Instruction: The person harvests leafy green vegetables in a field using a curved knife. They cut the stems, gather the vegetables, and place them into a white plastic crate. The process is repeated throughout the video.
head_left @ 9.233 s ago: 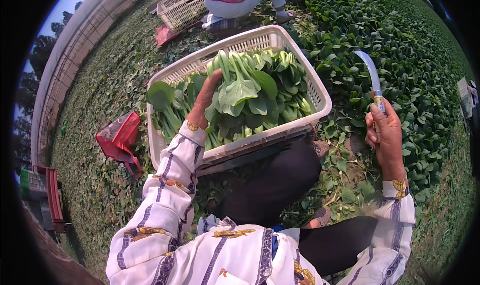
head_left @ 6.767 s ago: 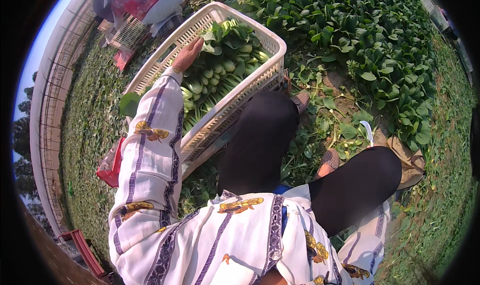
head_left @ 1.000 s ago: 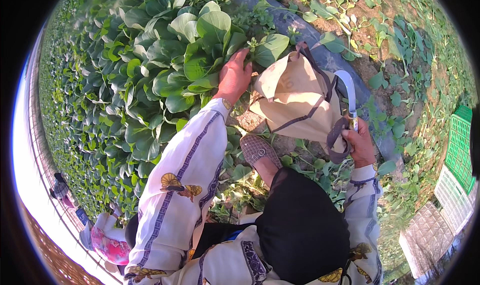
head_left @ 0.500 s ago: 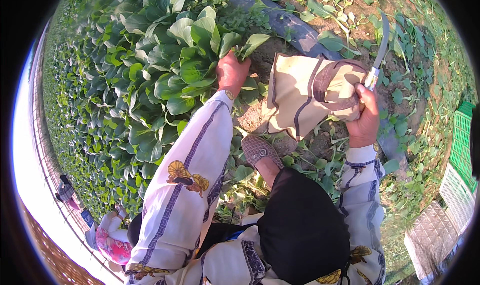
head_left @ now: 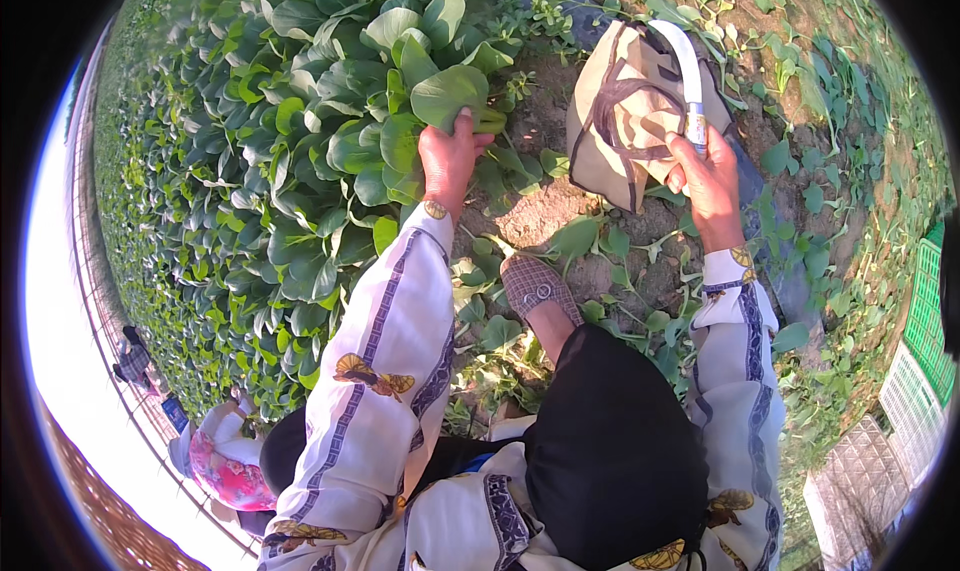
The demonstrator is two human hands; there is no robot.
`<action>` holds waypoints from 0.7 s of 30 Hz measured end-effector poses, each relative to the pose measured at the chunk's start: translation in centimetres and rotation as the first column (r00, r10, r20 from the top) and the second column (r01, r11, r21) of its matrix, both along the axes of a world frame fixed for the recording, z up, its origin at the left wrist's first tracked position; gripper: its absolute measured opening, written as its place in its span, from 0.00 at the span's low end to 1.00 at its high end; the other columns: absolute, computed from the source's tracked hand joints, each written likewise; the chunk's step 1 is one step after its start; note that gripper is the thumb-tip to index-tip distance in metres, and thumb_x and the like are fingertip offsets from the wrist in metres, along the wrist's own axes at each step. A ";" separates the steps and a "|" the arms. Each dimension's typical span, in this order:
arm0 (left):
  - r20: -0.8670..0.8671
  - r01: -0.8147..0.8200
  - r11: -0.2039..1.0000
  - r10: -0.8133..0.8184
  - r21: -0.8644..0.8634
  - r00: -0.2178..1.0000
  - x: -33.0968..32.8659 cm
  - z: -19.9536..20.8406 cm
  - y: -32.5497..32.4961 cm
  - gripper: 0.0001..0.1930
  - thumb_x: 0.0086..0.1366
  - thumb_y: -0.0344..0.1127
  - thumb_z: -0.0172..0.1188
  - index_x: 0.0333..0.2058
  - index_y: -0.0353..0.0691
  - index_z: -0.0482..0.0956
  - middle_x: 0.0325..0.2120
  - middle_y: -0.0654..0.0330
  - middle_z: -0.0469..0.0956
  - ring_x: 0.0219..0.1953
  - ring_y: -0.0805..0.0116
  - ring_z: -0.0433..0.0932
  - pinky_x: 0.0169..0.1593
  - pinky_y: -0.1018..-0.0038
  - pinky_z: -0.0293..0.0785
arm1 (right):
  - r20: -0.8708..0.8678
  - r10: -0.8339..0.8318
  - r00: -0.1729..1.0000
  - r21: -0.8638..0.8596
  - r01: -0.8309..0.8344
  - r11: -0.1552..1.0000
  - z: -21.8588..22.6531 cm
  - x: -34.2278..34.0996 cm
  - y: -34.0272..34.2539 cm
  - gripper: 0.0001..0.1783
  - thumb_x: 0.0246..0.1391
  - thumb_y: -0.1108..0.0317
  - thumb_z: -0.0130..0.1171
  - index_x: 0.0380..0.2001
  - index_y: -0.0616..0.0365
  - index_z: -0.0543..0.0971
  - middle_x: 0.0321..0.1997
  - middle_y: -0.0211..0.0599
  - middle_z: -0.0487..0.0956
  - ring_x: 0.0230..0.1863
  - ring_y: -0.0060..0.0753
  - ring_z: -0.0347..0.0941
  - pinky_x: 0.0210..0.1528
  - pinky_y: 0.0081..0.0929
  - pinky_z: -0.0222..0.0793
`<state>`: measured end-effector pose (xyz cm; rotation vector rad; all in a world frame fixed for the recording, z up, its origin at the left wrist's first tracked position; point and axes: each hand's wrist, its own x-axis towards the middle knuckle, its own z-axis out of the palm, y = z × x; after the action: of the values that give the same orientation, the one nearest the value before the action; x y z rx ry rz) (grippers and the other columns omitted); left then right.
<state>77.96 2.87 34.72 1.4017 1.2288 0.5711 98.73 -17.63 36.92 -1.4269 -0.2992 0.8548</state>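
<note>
Leafy plant gripped by left hand; right hand holds knife.

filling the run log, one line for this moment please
left hand grips leafy plant | right hand holds curved knife above tan bag
</note>
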 end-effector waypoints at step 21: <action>-0.026 -0.031 0.978 0.026 -0.204 0.999 -2.6 2.9 3.0 0.18 0.66 0.36 0.50 0.50 0.32 0.65 0.43 0.53 0.74 0.35 0.57 0.81 0.31 0.74 0.77 | 0.210 0.141 0.967 -0.152 -0.111 0.982 -8.7 -16.3 6.3 0.19 0.58 0.63 0.51 0.50 0.59 0.66 0.24 0.48 0.75 0.23 0.42 0.73 0.27 0.33 0.66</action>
<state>75.36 5.88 37.60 1.2221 1.2894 0.4354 82.45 -11.30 28.24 -1.6508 -0.5113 0.8341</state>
